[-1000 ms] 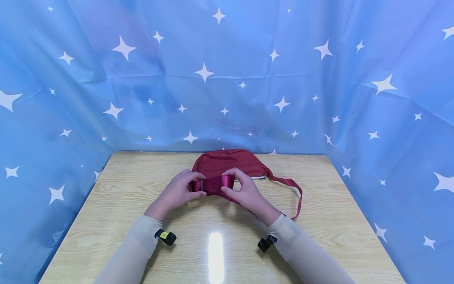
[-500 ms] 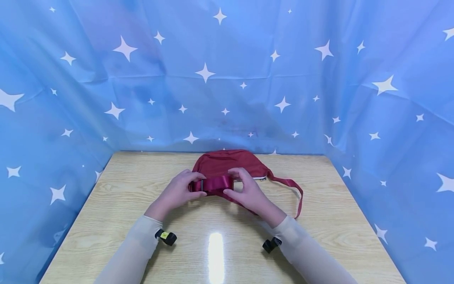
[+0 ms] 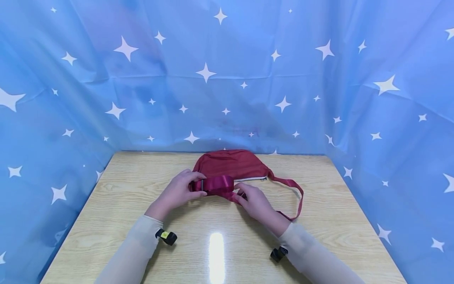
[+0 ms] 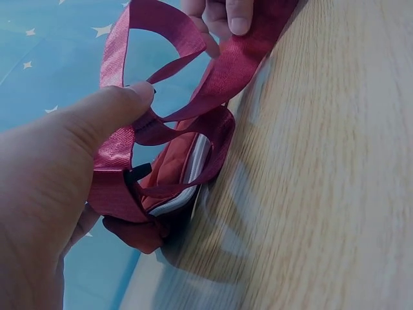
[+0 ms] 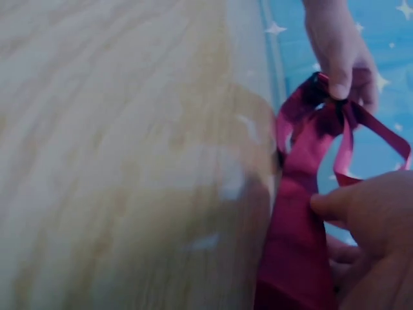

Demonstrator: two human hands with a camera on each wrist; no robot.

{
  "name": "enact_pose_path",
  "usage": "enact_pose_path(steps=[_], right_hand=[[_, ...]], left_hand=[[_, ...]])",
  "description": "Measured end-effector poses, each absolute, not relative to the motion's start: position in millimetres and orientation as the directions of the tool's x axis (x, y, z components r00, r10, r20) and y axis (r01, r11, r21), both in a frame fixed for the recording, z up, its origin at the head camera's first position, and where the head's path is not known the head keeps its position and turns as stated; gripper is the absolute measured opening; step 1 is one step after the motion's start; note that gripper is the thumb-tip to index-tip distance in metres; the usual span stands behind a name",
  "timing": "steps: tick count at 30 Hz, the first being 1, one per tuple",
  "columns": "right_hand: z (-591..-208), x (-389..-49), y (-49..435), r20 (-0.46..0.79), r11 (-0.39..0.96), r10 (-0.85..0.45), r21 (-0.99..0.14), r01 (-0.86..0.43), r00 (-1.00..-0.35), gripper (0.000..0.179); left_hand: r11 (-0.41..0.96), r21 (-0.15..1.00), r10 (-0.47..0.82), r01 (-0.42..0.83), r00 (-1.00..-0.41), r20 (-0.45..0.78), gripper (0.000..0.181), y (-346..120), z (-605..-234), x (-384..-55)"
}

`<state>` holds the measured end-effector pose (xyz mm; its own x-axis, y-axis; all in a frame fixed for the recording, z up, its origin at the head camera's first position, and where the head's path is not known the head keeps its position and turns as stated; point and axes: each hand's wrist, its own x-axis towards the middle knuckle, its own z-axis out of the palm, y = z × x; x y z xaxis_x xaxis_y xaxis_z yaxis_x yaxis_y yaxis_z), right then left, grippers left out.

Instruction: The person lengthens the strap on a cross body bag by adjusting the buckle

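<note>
A dark red waist bag [image 3: 230,162] lies near the back of the table, its white zip facing forward. My left hand [image 3: 175,192] pinches its shiny red strap [image 3: 220,184] at a dark slide buckle [image 3: 202,184], left of the bag's middle. In the left wrist view, my thumb presses the webbing [image 4: 116,145] just above the buckle, and the strap stands up in loops beyond it. With thumb and fingers, my right hand [image 3: 258,204] pinches a lower run of the strap, right of the loop. In the right wrist view that run [image 5: 297,219] stretches between both hands.
The strap's far end [image 3: 300,199] curves over the table to the right and joins the bag's right corner. A wooden table [image 3: 142,165] lies beneath everything. Behind and at both sides hangs a blue cloth [image 3: 159,79] with white stars.
My right hand has let go of the raised strap loop, moved down and to the right, and now pinches the lower run. My left hand has stayed in place.
</note>
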<state>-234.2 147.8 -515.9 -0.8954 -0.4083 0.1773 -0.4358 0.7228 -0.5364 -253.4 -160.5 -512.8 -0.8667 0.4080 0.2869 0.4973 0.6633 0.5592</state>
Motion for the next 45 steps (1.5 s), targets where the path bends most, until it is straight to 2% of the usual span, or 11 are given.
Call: enact_pose_path(steps=[7,19,25,32,39,45], right_hand=[[-515.4,-238.9,156.8,0.217,0.733,-0.393,-0.513,-0.447,-0.894,0.019],[-516.0,-244.6,189.3,0.176,0.836,-0.336,-0.396,-0.379,-0.925,0.021],[-517.7,-247.1,190.4,0.176,0.854,-0.32,-0.372,-0.363,-0.931,0.019],[-521.7,-251.5,161.4,0.14,0.775,-0.442,-0.437,-0.456,-0.886,0.042],[-522.2,-261.2,139.8,0.18,0.674,-0.543,-0.489,-0.554,-0.82,0.039],[-519.1,-264.1,148.5,0.215,0.661,-0.561,-0.465,-0.589,-0.8,0.04]], left_hand=[[0.663,0.552,0.414,0.505,-0.862,0.292,0.047,-162.2,-513.8,-255.7],[0.666,0.577,0.383,0.474,-0.88,0.281,0.043,-162.0,-510.3,-258.5],[0.67,0.563,0.393,0.483,-0.875,0.283,0.04,-162.2,-508.8,-257.1],[0.672,0.572,0.387,0.471,-0.881,0.271,0.037,-161.5,-508.1,-256.2],[0.677,0.569,0.381,0.467,-0.884,0.271,0.038,-160.9,-508.1,-256.4],[0.674,0.567,0.384,0.473,-0.881,0.279,0.038,-161.5,-509.1,-257.1]])
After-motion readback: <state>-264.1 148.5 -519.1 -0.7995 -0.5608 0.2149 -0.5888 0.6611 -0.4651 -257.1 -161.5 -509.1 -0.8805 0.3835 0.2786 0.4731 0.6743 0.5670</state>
